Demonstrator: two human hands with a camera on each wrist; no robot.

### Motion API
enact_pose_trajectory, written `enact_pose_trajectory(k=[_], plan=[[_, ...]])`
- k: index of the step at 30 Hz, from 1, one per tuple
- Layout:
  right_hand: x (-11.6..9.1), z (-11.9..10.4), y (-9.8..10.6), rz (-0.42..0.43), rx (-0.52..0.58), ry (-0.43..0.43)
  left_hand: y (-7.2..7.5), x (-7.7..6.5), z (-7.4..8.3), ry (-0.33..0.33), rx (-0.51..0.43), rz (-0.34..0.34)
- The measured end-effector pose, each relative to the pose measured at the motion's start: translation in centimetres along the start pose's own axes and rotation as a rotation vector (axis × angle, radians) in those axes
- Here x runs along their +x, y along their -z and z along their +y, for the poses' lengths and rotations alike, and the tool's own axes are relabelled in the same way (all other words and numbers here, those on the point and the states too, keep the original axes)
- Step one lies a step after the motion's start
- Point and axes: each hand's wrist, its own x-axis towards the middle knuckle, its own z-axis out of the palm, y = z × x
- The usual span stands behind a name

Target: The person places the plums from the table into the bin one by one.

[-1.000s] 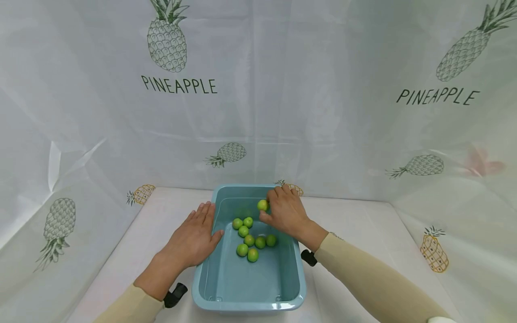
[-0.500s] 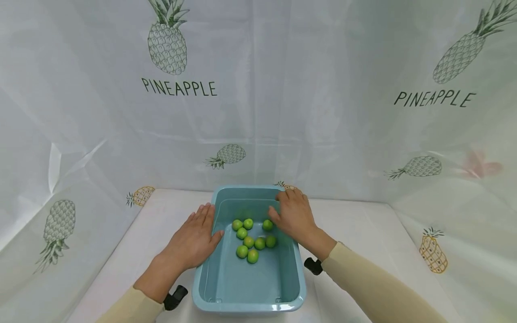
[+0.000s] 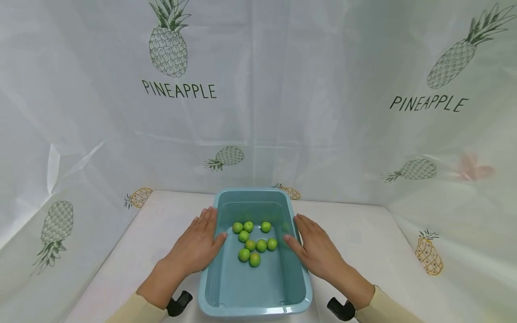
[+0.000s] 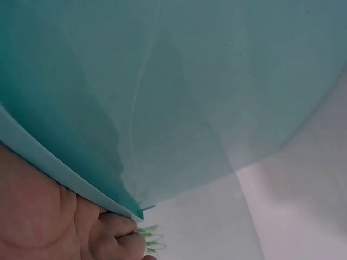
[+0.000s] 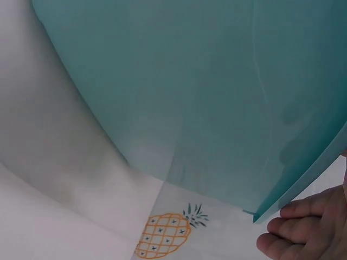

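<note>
A light blue plastic basin (image 3: 255,310) stands in the middle of the head view. Inside it, several small round green fruits (image 3: 261,245) lie loose on the bottom, mostly toward the far half. My left hand (image 3: 196,244) rests along the basin's left rim with straight fingers, its thumb reaching over the edge. On the opposite rim lies my right hand (image 3: 319,249), also straight-fingered, thumb over the inner side. Both wrist views show the basin's outer wall (image 4: 179,97) and fingers (image 5: 301,230) just under the rim. Neither hand holds a fruit.
The basin stands on a white-covered table (image 3: 355,233). Behind and at both sides hangs a pale curtain (image 3: 315,112) printed with pineapples, close to the basin's far edge. A black wrist strap mount (image 3: 341,309) sits at the right wrist, another on the left.
The right hand let go of a green fruit, which dropped to the basin's floor, then moved back onto the right rim. The left hand stayed on its rim. The basin appears slightly further right.
</note>
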Motion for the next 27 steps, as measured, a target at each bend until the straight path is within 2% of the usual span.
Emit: enact_pose_trajectory(k=[9, 13, 20, 27], plan=[[-1.2, 1.0, 0.7, 0.000, -0.039, -0.004, -0.7, 0.8, 1.1, -0.007, -0.011, -0.021], [-1.3, 1.3, 0.9, 0.008, -0.074, -0.001, -0.5, 1.3, 1.5, -0.028, 0.028, -0.028], [-0.8, 1.0, 0.8, 0.001, -0.174, 0.005, 0.3, 1.9, 1.5, -0.040, 0.134, -0.044], [-0.7, 0.9, 0.8, 0.006, -0.223, -0.005, 0.5, 2.0, 0.7, -0.052, 0.097, -0.060]])
